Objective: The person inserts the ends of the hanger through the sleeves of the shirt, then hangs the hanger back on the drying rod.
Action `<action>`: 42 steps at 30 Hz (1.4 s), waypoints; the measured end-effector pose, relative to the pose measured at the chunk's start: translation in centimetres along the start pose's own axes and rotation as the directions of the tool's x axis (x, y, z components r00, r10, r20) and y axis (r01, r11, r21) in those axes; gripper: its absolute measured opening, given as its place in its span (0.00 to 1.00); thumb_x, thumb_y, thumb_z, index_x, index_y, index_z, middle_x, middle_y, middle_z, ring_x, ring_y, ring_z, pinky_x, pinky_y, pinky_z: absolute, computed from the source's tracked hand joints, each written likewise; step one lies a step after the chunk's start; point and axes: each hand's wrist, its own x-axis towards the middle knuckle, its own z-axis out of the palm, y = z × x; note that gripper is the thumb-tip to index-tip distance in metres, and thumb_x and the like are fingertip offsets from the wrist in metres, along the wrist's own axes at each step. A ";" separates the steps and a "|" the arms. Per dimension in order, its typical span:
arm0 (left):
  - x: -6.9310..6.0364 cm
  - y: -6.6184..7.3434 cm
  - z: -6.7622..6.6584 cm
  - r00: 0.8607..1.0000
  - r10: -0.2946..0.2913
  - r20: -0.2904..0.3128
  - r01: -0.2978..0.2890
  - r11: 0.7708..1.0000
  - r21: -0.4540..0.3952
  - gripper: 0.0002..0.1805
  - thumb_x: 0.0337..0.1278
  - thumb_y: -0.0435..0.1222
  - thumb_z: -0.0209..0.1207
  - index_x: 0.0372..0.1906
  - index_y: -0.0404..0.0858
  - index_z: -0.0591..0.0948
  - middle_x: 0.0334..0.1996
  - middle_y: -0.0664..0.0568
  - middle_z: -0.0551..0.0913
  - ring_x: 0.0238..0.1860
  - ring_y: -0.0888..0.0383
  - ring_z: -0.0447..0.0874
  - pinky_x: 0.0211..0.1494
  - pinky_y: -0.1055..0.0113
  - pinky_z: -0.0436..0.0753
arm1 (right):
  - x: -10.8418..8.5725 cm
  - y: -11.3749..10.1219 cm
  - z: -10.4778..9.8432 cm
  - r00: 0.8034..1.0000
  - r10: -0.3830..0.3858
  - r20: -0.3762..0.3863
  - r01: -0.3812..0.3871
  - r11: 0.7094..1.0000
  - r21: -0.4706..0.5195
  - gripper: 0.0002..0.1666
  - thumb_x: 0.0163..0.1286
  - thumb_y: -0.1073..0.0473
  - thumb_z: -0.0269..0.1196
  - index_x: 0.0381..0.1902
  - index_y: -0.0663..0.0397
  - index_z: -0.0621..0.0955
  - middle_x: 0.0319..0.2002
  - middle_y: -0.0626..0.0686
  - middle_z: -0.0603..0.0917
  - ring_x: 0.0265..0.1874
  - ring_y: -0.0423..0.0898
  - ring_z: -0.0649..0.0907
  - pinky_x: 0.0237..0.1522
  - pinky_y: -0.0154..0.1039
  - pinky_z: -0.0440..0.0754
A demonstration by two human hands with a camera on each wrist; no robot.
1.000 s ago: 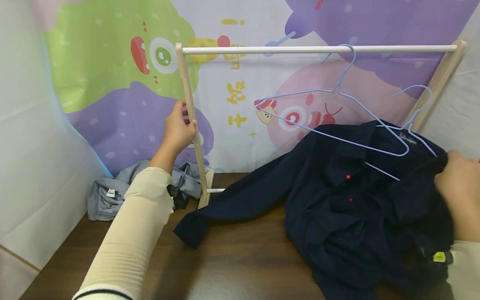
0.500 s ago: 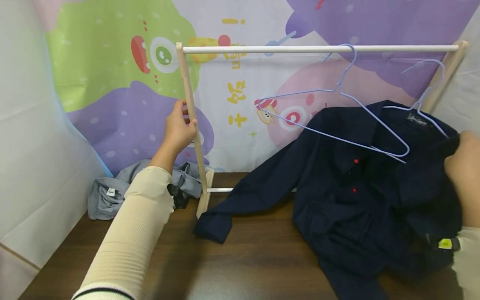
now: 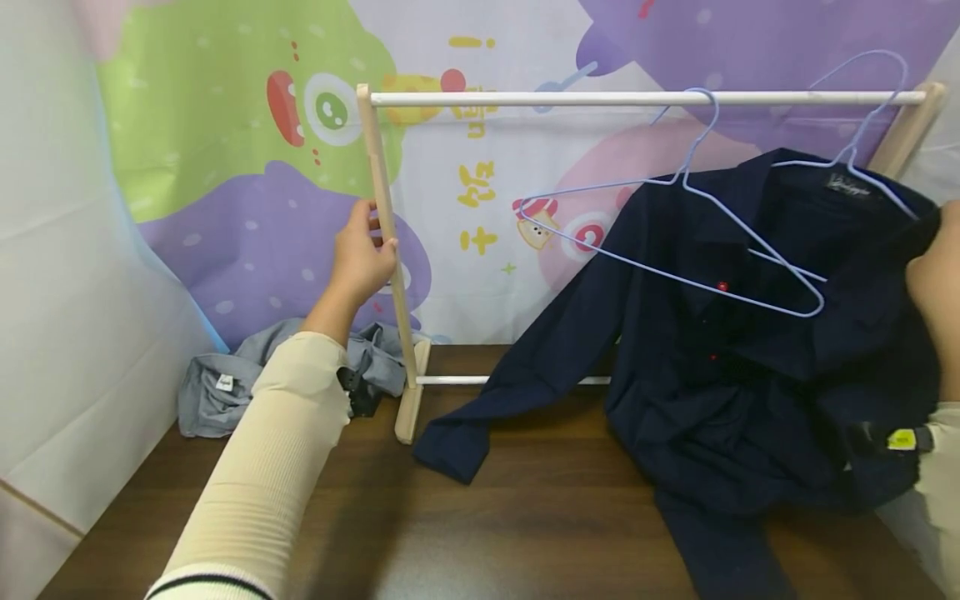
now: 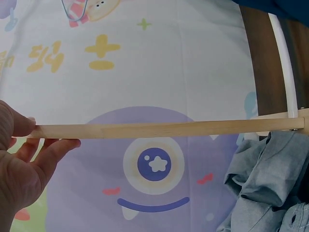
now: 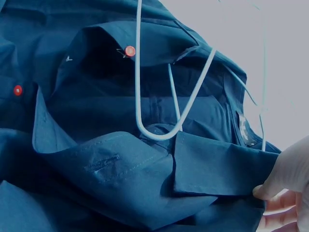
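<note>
My left hand (image 3: 363, 254) grips the left wooden post (image 3: 390, 233) of the rack, thumb on one side and fingers on the other. At the right edge my right hand (image 3: 936, 292) pinches the shoulder of a dark navy shirt (image 3: 675, 350), seen also in the right wrist view with the thumb (image 5: 265, 189) over the cloth. Inside the shirt is a blue wire hanger (image 3: 851, 150), its hook at the height of the white top rail (image 3: 525, 99); whether it touches the rail I cannot tell. An empty blue hanger (image 3: 684, 175) hangs on the rail in front of the shirt.
A grey garment (image 3: 217, 392) lies crumpled at the back left, beside the rack's wooden foot (image 3: 411, 408). The brown table (image 3: 480, 533) spreads in front. Behind the rack hangs a patterned cloth (image 3: 225, 208). A lower white bar (image 3: 453, 380) runs near the tabletop.
My right hand has lifted the shirt and its hanger, bringing the hook from below the top rail up to rail height. The shirt's left-lying sleeve has slid right. My left hand stays on the post.
</note>
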 end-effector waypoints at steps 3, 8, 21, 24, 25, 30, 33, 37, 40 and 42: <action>0.0 0.1 0.0 1.000 0.001 0.003 -0.001 1.000 0.009 0.27 0.65 0.25 0.53 0.68 0.36 0.62 0.59 0.35 0.73 0.57 0.41 0.78 0.51 0.48 0.81 | 0.4 -0.3 -0.1 0.999 -0.006 0.034 0.008 0.999 -0.039 0.20 0.52 0.78 0.39 0.45 0.87 0.60 0.43 0.83 0.63 0.47 0.80 0.65 0.48 0.70 0.58; -0.1 0.1 0.1 1.000 0.005 0.001 -0.005 1.000 0.010 0.27 0.65 0.25 0.53 0.67 0.36 0.63 0.59 0.35 0.73 0.57 0.41 0.78 0.50 0.48 0.81 | 0.8 -0.3 0.1 0.994 0.016 0.107 -0.003 0.993 -0.122 0.20 0.54 0.76 0.42 0.45 0.87 0.61 0.45 0.85 0.64 0.47 0.82 0.65 0.47 0.71 0.61; -0.2 -0.1 0.3 1.000 -0.013 0.000 0.013 1.000 -0.015 0.27 0.63 0.24 0.52 0.66 0.35 0.64 0.59 0.34 0.73 0.56 0.40 0.78 0.50 0.49 0.82 | 1.0 1.2 1.1 0.983 -0.085 0.164 0.126 0.958 -0.259 0.18 0.53 0.72 0.50 0.40 0.81 0.64 0.39 0.88 0.65 0.40 0.83 0.66 0.41 0.70 0.62; -0.2 -0.1 0.2 1.000 -0.013 -0.005 0.013 1.000 -0.013 0.27 0.63 0.24 0.52 0.66 0.35 0.64 0.59 0.34 0.73 0.56 0.40 0.78 0.50 0.49 0.81 | 1.0 1.1 1.1 0.981 -0.106 0.163 0.147 0.952 -0.268 0.17 0.52 0.72 0.52 0.40 0.81 0.65 0.38 0.88 0.66 0.38 0.83 0.67 0.39 0.70 0.63; -0.2 0.0 0.1 1.000 -0.014 -0.005 0.014 1.000 -0.012 0.27 0.63 0.24 0.52 0.66 0.35 0.64 0.59 0.34 0.73 0.56 0.40 0.78 0.50 0.49 0.81 | 1.0 1.0 1.1 0.981 -0.103 0.162 0.144 0.953 -0.265 0.17 0.52 0.73 0.52 0.39 0.82 0.65 0.38 0.88 0.66 0.38 0.83 0.67 0.39 0.70 0.63; -0.2 -0.1 -0.1 1.000 -0.015 -0.010 0.015 1.000 -0.011 0.27 0.63 0.23 0.52 0.66 0.35 0.63 0.59 0.34 0.73 0.56 0.40 0.78 0.50 0.48 0.81 | 1.0 0.7 1.1 0.981 -0.112 0.161 0.154 0.947 -0.282 0.17 0.50 0.73 0.53 0.35 0.86 0.65 0.35 0.88 0.67 0.37 0.83 0.68 0.37 0.69 0.64; -0.2 -0.1 -0.3 1.000 -0.017 -0.014 0.017 1.000 -0.003 0.27 0.64 0.24 0.52 0.66 0.35 0.63 0.59 0.34 0.73 0.56 0.40 0.78 0.49 0.48 0.82 | 1.1 0.7 1.1 0.980 -0.121 0.160 0.164 0.944 -0.288 0.18 0.48 0.73 0.54 0.32 0.88 0.65 0.33 0.88 0.67 0.35 0.84 0.68 0.35 0.69 0.64; -0.2 -0.1 -0.3 1.000 -0.016 -0.016 0.016 1.000 0.003 0.26 0.64 0.24 0.52 0.67 0.36 0.64 0.59 0.35 0.73 0.56 0.41 0.78 0.50 0.48 0.81 | 0.8 0.9 1.2 0.983 -0.126 0.136 0.159 0.949 -0.271 0.18 0.49 0.73 0.53 0.31 0.89 0.65 0.33 0.89 0.67 0.35 0.84 0.68 0.35 0.69 0.64; -0.2 0.0 -0.2 1.000 -0.013 -0.015 0.013 1.000 -0.011 0.27 0.65 0.25 0.53 0.68 0.36 0.65 0.59 0.35 0.73 0.56 0.41 0.77 0.51 0.49 0.81 | 0.4 1.0 1.3 0.987 -0.128 0.098 0.149 0.957 -0.248 0.17 0.50 0.72 0.50 0.32 0.89 0.65 0.34 0.88 0.67 0.36 0.83 0.67 0.37 0.69 0.62; -0.2 -0.1 -0.2 1.000 -0.010 -0.017 0.009 1.000 -0.029 0.28 0.65 0.25 0.54 0.68 0.37 0.65 0.59 0.35 0.74 0.56 0.42 0.77 0.52 0.49 0.81 | 0.1 1.0 1.3 0.990 -0.125 0.068 0.138 0.962 -0.236 0.17 0.52 0.72 0.48 0.32 0.89 0.65 0.35 0.88 0.67 0.38 0.83 0.67 0.39 0.70 0.62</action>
